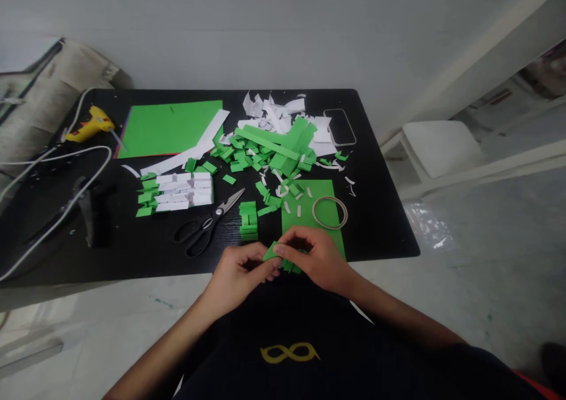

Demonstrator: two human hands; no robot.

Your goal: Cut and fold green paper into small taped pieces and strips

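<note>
Near the table's front edge, my left hand [241, 270] and my right hand [316, 257] meet with fingertips pinched on a small folded green paper piece [271, 251]. More green folded paper [292, 267] shows below my right hand, partly hidden by it. Just beyond my left hand stands a short stack of interlocked green paper pieces [248, 220]. Black-handled scissors [211, 222] lie with blades apart to the left. Under and past my right hand is a green sheet [300, 211] with a tape ring [329, 212] on it.
A heap of green folded pieces and strips [274, 146] lies mid-table, with white paper scraps [276, 108] behind. At left are a white and green folded-paper assembly [183, 191], green sheets [172, 129], a yellow glue gun [92, 126] and a white cable [99, 167]. A clear frame [340, 127] lies at right.
</note>
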